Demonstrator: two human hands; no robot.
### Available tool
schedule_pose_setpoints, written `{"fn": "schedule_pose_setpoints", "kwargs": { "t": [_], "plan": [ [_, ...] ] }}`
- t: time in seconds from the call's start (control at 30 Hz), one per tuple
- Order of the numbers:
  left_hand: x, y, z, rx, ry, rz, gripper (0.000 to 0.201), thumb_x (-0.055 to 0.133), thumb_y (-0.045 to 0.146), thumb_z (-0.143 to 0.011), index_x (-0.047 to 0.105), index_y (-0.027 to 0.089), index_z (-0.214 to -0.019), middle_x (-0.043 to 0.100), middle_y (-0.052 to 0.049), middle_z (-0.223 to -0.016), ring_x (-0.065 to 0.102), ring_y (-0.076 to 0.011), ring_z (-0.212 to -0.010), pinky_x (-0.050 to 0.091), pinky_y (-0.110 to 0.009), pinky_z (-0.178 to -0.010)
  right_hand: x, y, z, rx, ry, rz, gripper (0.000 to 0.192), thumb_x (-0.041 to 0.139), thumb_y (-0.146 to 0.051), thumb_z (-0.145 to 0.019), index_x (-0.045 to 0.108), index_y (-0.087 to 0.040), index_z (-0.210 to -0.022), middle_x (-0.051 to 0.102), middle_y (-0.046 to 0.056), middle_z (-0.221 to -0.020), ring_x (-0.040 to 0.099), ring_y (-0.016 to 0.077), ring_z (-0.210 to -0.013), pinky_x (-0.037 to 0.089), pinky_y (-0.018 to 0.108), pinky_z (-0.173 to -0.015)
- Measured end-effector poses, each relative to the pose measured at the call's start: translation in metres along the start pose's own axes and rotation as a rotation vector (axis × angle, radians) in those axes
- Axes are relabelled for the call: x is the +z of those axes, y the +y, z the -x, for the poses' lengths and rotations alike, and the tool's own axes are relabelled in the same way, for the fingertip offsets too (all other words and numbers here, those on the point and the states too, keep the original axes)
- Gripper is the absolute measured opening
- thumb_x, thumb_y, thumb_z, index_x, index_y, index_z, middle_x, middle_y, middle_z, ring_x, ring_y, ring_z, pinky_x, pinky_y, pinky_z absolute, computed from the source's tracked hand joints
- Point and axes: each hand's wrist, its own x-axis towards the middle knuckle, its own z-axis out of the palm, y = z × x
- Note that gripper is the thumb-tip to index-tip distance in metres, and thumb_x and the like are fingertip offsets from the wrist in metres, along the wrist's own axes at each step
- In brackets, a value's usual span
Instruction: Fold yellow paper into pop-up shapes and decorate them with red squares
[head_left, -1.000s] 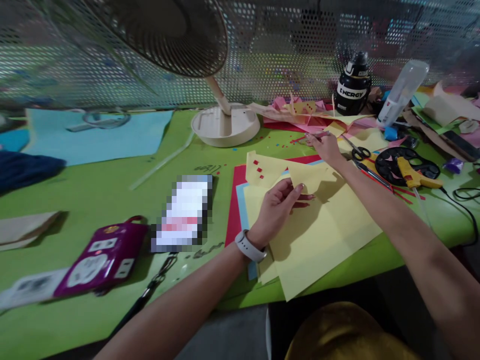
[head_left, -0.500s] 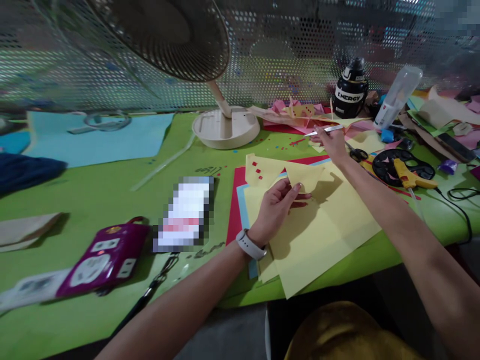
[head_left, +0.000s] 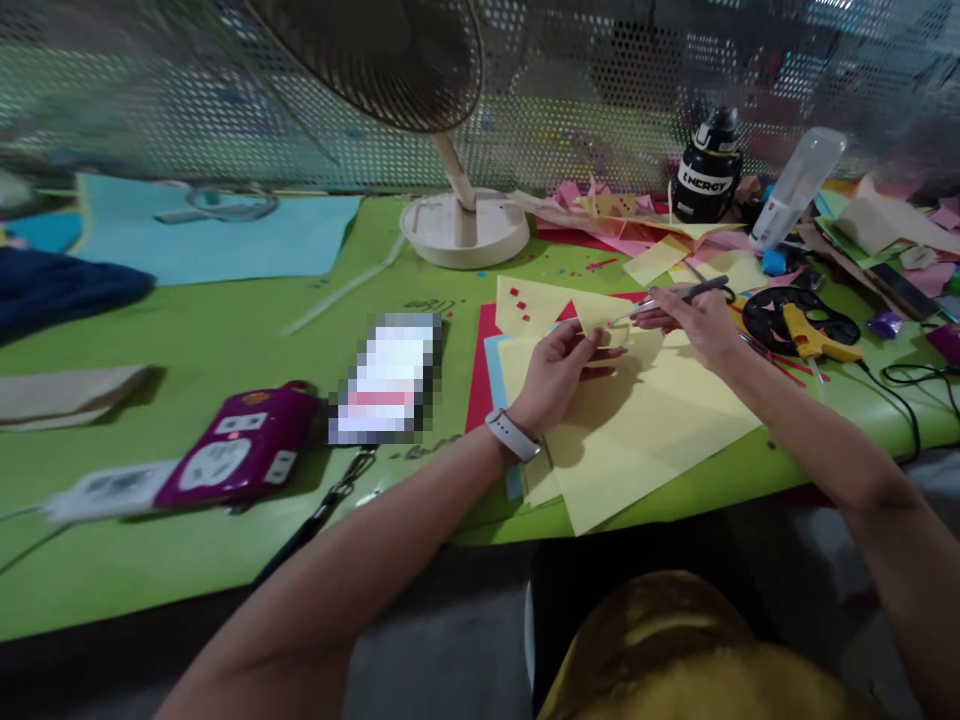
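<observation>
My right hand [head_left: 701, 318] is back from the far clutter with a thin tool [head_left: 671, 297] pinched in its fingers; its tip now meets the yellow flap [head_left: 604, 312] my left hand [head_left: 559, 365] pinches over the near-right counter [head_left: 187, 350]; cutting looks ready.

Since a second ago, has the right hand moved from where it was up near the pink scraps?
Yes. The right hand has come back from the pink scraps beside the black bottle, toward the body, and now holds a thin tool over the yellow paper near the left hand.
</observation>
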Motion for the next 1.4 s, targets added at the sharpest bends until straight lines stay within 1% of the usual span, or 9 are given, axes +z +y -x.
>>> {"fn": "schedule_pose_setpoints", "kwargs": {
  "t": [0.2, 0.37, 0.57, 0.73, 0.87, 1.07, 1.2, 1.3, 1.4],
  "plan": [
    [0.0, 0.001, 0.003, -0.008, -0.017, -0.017, 0.044, 0.082, 0.049, -0.073, 0.06, 0.019, -0.095, 0.072, -0.004, -0.096, 0.075, -0.024, -0.094, 0.062, -0.03, -0.071, 0.003, 0.004, 0.001, 0.049, 0.012, 0.025, 0.045, 0.077, -0.061, -0.075, 0.071, -0.017, -0.08, 0.079, 0.008, -0.081, 0.077, 0.0185, -0.072, 0.062, 0.025, -0.062],
    [0.0, 0.001, 0.003, -0.012, 0.0, -0.064, 0.047, 0.084, 0.054, -0.07, 0.062, 0.018, -0.091, 0.073, -0.004, -0.095, 0.076, -0.0239, -0.091, 0.063, -0.028, -0.068, 0.0, 0.002, 0.002, 0.05, 0.0, 0.047, 0.044, 0.079, -0.061, -0.073, 0.07, -0.018, -0.081, 0.077, 0.005, -0.076, 0.076, 0.0183, -0.07, 0.059, 0.023, -0.055],
    [0.0, 0.002, 0.004, 0.0, 0.008, -0.099, 0.047, 0.083, 0.056, -0.07, 0.062, 0.019, -0.089, 0.071, -0.002, -0.089, 0.076, -0.0233, -0.084, 0.065, -0.031, -0.066, 0.001, 0.001, 0.007, 0.032, -0.031, 0.056, 0.047, 0.078, -0.062, -0.073, 0.069, -0.017, -0.083, 0.076, 0.007, -0.074, 0.077, 0.0193, -0.07, 0.057, 0.023, -0.053],
    [-0.002, 0.001, 0.002, 0.018, 0.015, -0.127, 0.049, 0.084, 0.059, -0.068, 0.06, 0.019, -0.083, 0.069, -0.002, -0.083, 0.075, -0.0229, -0.084, 0.065, -0.031, -0.067, 0.003, -0.001, 0.01, 0.032, -0.01, 0.059, 0.046, 0.079, -0.063, -0.072, 0.067, -0.019, -0.081, 0.076, 0.005, -0.074, 0.076, 0.0186, -0.069, 0.055, 0.022, -0.05],
    [-0.003, 0.0, 0.001, 0.046, 0.028, -0.141, 0.05, 0.084, 0.061, -0.066, 0.061, 0.019, -0.08, 0.068, -0.001, -0.079, 0.074, -0.0208, -0.079, 0.065, -0.031, -0.068, 0.003, -0.002, 0.012, 0.044, 0.011, 0.046, 0.046, 0.079, -0.063, -0.072, 0.065, -0.02, -0.081, 0.075, 0.004, -0.074, 0.076, 0.0187, -0.069, 0.054, 0.022, -0.05],
    [-0.004, -0.001, 0.002, 0.068, 0.008, -0.145, 0.047, 0.083, 0.059, -0.071, 0.065, 0.019, -0.087, 0.071, -0.002, -0.084, 0.074, -0.019, -0.079, 0.065, -0.031, -0.07, 0.002, -0.004, 0.013, 0.042, 0.019, 0.027, 0.045, 0.08, -0.059, -0.073, 0.062, -0.02, -0.083, 0.074, 0.004, -0.075, 0.075, 0.0165, -0.065, 0.054, 0.022, -0.051],
    [-0.003, 0.001, 0.003, 0.05, 0.028, -0.145, 0.045, 0.082, 0.058, -0.072, 0.063, 0.019, -0.084, 0.072, -0.003, -0.086, 0.075, -0.0206, -0.083, 0.064, -0.029, -0.069, 0.001, -0.006, 0.015, 0.032, 0.031, 0.05, 0.044, 0.08, -0.058, -0.074, 0.061, -0.02, -0.084, 0.074, 0.004, -0.074, 0.075, 0.0169, -0.066, 0.054, 0.022, -0.051],
    [-0.001, 0.003, 0.005, 0.034, 0.001, -0.109, 0.044, 0.084, 0.054, -0.072, 0.064, 0.019, -0.089, 0.074, -0.005, -0.092, 0.075, -0.0222, -0.088, 0.064, -0.029, -0.069, 0.0, -0.007, 0.015, 0.014, 0.031, 0.05, 0.045, 0.08, -0.06, -0.073, 0.06, -0.02, -0.082, 0.074, 0.004, -0.073, 0.075, 0.0165, -0.065, 0.053, 0.022, -0.05],
    [0.0, 0.005, 0.006, 0.035, -0.027, -0.077, 0.043, 0.086, 0.048, -0.07, 0.065, 0.019, -0.094, 0.075, -0.005, -0.094, 0.075, -0.0233, -0.091, 0.064, -0.031, -0.072, 0.0, -0.007, 0.015, 0.008, 0.028, 0.057, 0.045, 0.078, -0.061, -0.074, 0.06, -0.021, -0.082, 0.074, 0.003, -0.073, 0.075, 0.0163, -0.065, 0.054, 0.022, -0.049]
  ]
}}
